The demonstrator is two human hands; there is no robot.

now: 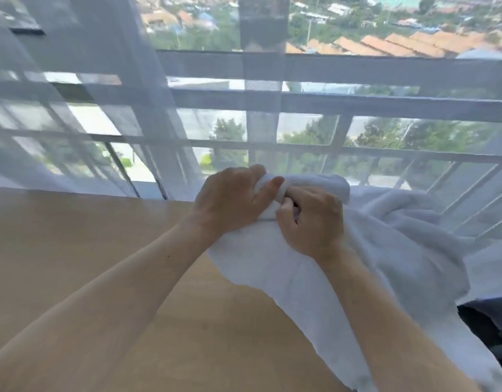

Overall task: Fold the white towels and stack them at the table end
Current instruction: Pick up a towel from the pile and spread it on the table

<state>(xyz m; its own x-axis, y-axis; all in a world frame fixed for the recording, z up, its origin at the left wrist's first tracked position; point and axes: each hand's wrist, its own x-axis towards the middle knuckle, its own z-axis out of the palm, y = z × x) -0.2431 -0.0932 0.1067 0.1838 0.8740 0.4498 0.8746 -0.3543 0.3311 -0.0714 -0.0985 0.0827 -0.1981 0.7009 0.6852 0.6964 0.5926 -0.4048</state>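
A white towel (391, 244) lies bunched over the right part of the wooden table (74, 250), and its lower end hangs past the table's near right edge. My left hand (230, 199) grips a gathered edge of the towel near the table's far side, thumb on top of the cloth. Right beside it, my right hand (315, 222) pinches the same edge, fingers curled into the fabric. The two hands touch. Both forearms reach in from the bottom of the view. No folded stack shows.
A sheer white curtain (88, 123) hangs along the table's far edge, in front of a large window with a railing (357, 106). Something dark (487, 329) sits low at the right, beyond the table edge.
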